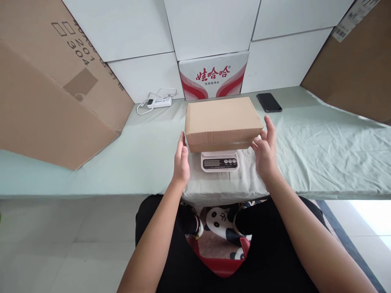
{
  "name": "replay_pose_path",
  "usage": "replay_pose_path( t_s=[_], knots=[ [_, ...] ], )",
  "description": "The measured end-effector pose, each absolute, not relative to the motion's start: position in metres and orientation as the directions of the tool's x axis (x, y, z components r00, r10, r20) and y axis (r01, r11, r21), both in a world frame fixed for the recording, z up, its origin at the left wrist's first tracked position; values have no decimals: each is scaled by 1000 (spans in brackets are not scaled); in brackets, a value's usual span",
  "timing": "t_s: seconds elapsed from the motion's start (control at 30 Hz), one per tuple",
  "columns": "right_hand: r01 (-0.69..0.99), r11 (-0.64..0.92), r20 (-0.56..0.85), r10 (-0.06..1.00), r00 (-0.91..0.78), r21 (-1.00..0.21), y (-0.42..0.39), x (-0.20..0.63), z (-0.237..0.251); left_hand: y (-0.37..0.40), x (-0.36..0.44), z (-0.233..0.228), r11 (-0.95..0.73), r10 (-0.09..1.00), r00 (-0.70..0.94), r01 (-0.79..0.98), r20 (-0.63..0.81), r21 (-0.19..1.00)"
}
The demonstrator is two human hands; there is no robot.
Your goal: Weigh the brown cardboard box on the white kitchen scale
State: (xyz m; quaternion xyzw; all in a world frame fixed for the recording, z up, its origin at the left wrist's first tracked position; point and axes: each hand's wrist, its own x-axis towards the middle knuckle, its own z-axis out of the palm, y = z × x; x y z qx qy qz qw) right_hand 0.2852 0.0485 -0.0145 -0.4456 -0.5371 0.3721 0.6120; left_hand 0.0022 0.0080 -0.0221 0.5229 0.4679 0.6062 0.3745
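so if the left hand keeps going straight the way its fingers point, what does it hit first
Probably the lower left corner of the cardboard box on the scale; the left hand points forward beside it, fingertips right at that edge, though depth is unclear.

Box (222, 122) sits on scale (219, 161), scale display facing the person, on table (320, 154) with pale green cloth. Left hand (181, 161) open just left of box, fingertips near its lower left corner; right hand (266, 151) open at box's right end, fingers at or just off it, contact unclear. Behind box: red-white carton (213, 75); phone (269, 102) back-right of box, power strip (159, 101) back-left.
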Motion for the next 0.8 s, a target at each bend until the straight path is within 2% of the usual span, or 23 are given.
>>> replay_pose_path(
  t_s=[0.8],
  knots=[
    [51, 350, 354, 928, 120, -935, 51, 288, -21, 7, 7, -16, -289, 945, -152, 19, 289, 957]
  ],
)
